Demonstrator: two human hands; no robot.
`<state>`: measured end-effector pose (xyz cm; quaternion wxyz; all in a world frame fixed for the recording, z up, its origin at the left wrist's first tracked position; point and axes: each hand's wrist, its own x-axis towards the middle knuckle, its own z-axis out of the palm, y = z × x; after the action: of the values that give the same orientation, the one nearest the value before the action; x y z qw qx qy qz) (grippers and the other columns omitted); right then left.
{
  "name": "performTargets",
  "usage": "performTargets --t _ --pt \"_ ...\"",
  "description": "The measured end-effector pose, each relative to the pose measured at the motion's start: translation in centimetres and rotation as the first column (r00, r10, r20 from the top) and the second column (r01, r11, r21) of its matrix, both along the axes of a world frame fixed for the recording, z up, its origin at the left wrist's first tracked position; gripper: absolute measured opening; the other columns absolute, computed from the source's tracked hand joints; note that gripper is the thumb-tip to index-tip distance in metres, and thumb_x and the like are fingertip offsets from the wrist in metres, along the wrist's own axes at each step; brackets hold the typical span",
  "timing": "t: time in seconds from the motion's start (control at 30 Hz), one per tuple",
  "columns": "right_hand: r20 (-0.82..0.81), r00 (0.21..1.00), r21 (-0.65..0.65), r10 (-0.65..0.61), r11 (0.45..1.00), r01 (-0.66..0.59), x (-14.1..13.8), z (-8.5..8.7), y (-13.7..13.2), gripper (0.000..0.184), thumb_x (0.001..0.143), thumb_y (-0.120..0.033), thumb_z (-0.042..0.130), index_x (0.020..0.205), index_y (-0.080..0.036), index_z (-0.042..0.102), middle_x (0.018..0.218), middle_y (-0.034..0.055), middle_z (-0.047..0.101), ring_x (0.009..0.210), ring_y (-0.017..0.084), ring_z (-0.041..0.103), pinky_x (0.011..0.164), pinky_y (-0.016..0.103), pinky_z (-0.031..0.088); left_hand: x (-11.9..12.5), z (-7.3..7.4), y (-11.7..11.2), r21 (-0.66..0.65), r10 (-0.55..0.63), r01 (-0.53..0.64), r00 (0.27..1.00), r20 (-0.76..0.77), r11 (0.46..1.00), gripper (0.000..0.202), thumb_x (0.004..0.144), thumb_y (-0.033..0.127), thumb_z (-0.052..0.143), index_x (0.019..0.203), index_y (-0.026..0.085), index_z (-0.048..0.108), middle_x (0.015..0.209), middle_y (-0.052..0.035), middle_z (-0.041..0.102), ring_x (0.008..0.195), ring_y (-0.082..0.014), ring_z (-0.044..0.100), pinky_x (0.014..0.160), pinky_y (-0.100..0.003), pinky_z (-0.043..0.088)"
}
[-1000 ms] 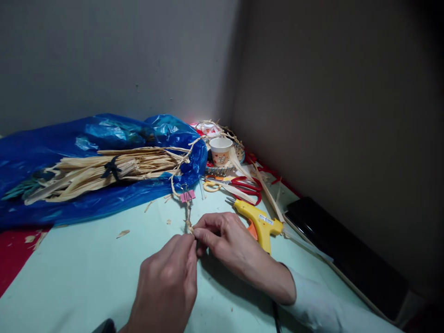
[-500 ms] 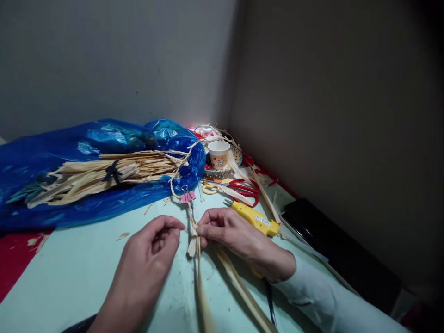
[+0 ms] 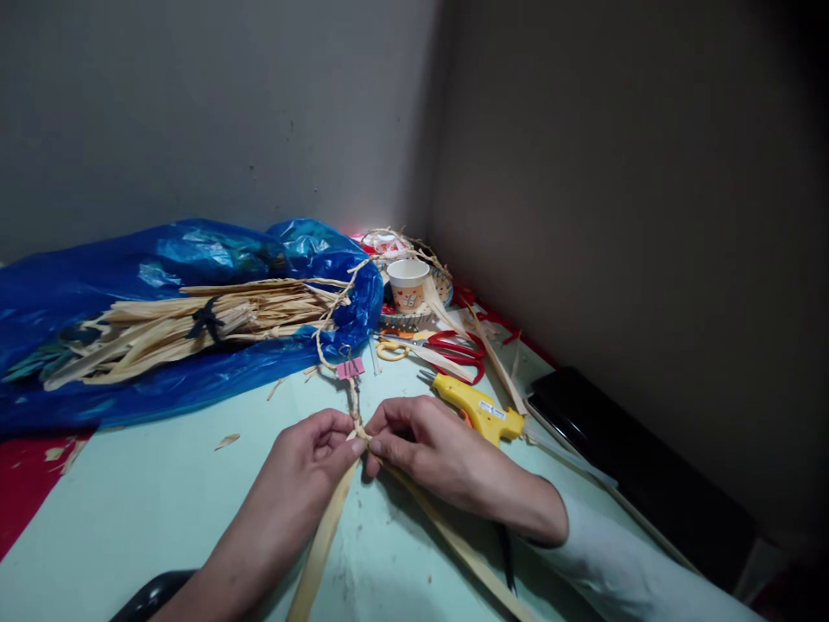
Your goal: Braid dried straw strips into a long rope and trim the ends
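Note:
My left hand (image 3: 311, 453) and my right hand (image 3: 420, 445) meet over the pale green table (image 3: 148, 501), both pinched on a thin braided straw cord (image 3: 353, 406). The cord runs away from me to a pink binder clip (image 3: 350, 368) and on toward the straw bundle. A flat straw strip (image 3: 320, 544) trails from my left fingers toward me. A second strip (image 3: 453, 544) runs from under my right hand to the lower right.
A tied straw bundle (image 3: 194, 324) lies on a blue plastic bag (image 3: 97, 276) at the left. A yellow glue gun (image 3: 479, 410), red scissors (image 3: 457, 350), a paper cup (image 3: 408, 283) and a black flat device (image 3: 635, 466) sit to the right, near the wall.
My left hand drew away from the cord half a second ago, then came back and pinched it with a strip. The loose strips now fan out toward me.

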<state>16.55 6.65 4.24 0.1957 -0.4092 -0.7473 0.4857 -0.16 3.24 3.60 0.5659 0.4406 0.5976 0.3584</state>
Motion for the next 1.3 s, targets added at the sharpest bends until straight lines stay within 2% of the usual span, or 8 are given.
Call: performTargets --t 0.13,0.23,0.33,0.4,0.6,0.93,1.13,1.3 --pt "0.085 0.994 0.076 -0.069 0.995 0.063 -0.1 0.1 -0.7 0.021 0.089 -0.027 0.051 0.077 -0.018 0.065 0.073 -0.0004 0.067 0.066 0.012 0.053 0.059 0.023 0.033 0.2 0.2 -0.1 0.035 -0.040 0.043 0.997 -0.070 0.998 0.021 0.075 0.033 0.063 0.066 0.019 0.052 0.058 0.0034 0.058 0.055 -0.0126 0.055 0.051 -0.022 0.039" --pt "0.099 0.991 0.154 -0.092 0.985 0.076 0.0 0.2 -0.9 0.018 0.090 -0.028 0.051 0.081 -0.019 0.063 0.075 -0.0002 0.067 0.071 0.013 0.053 0.060 0.023 0.032 0.2 -0.5 -0.2 0.042 -0.090 0.087 0.993 0.071 0.995 0.022 0.080 0.036 0.059 0.069 0.020 0.049 0.060 0.0033 0.059 0.053 -0.0119 0.056 0.053 -0.024 0.041" --pt "0.126 0.990 0.205 -0.060 0.978 0.033 0.1 0.4 -0.8 0.017 0.089 -0.022 0.051 0.079 -0.017 0.063 0.072 0.0001 0.065 0.069 0.013 0.051 0.062 0.024 0.032 0.3 -1.2 -0.2 -0.034 -0.058 0.070 0.959 0.278 0.997 0.021 0.080 0.035 0.061 0.074 0.020 0.048 0.055 0.0082 0.048 0.041 -0.0043 0.035 0.042 -0.018 0.026" --pt "0.120 0.992 0.209 -0.048 0.978 0.022 0.2 0.4 -0.7 0.018 0.089 -0.021 0.052 0.077 -0.017 0.064 0.071 0.0003 0.065 0.068 0.013 0.051 0.062 0.024 0.032 0.3 -1.2 -0.3 -0.076 -0.002 0.028 0.948 0.319 0.997 0.024 0.076 0.035 0.066 0.074 0.019 0.048 0.055 0.0095 0.044 0.040 -0.0019 0.022 0.041 -0.018 0.016" --pt "0.094 0.996 0.157 -0.012 0.988 -0.003 0.1 0.6 -0.6 0.019 0.088 -0.020 0.051 0.078 -0.017 0.067 0.072 0.0009 0.067 0.065 0.012 0.054 0.061 0.023 0.033 0.5 -1.0 -0.6 -0.037 0.050 -0.042 0.969 0.243 0.998 0.027 0.075 0.038 0.067 0.074 0.016 0.052 0.059 0.0038 0.054 0.041 -0.0010 0.023 0.042 -0.020 0.011" --pt "0.143 0.988 0.174 -0.052 0.984 0.026 0.4 0.8 0.1 0.019 0.085 -0.023 0.053 0.070 -0.017 0.064 0.057 -0.0038 0.054 0.055 0.008 0.042 0.052 0.021 0.028 0.5 -1.0 -0.5 -0.025 0.068 -0.066 0.990 0.123 0.998 0.028 0.076 0.040 0.065 0.067 0.017 0.051 0.053 0.0070 0.048 0.038 -0.0016 0.022 0.041 -0.020 0.008" --pt "0.042 0.998 -0.009 0.043 0.999 -0.043 0.3 0.4 0.0 0.033 0.091 -0.026 0.044 0.065 -0.016 0.062 0.064 -0.0006 0.065 0.058 0.010 0.051 0.057 0.021 0.035 0.4 -1.4 -0.5 0.034 0.060 -0.062 0.996 0.058 0.997 0.028 0.077 0.043 0.064 0.072 0.016 0.056 0.055 0.0047 0.052 0.040 -0.0031 0.026 0.041 -0.019 0.013" --pt "0.128 0.992 0.144 0.020 0.989 -0.038 0.2 0.7 -0.6 0.033 0.094 -0.027 0.043 0.069 -0.017 0.062 0.067 0.0004 0.067 0.066 0.011 0.056 0.063 0.021 0.036 0.5 -1.8 -0.5 -0.001 0.109 -0.110 0.987 0.114 0.994 0.031 0.073 0.044 0.066 0.066 0.016 0.053 0.051 0.0076 0.046 0.038 -0.0012 0.020 0.042 -0.019 0.007"
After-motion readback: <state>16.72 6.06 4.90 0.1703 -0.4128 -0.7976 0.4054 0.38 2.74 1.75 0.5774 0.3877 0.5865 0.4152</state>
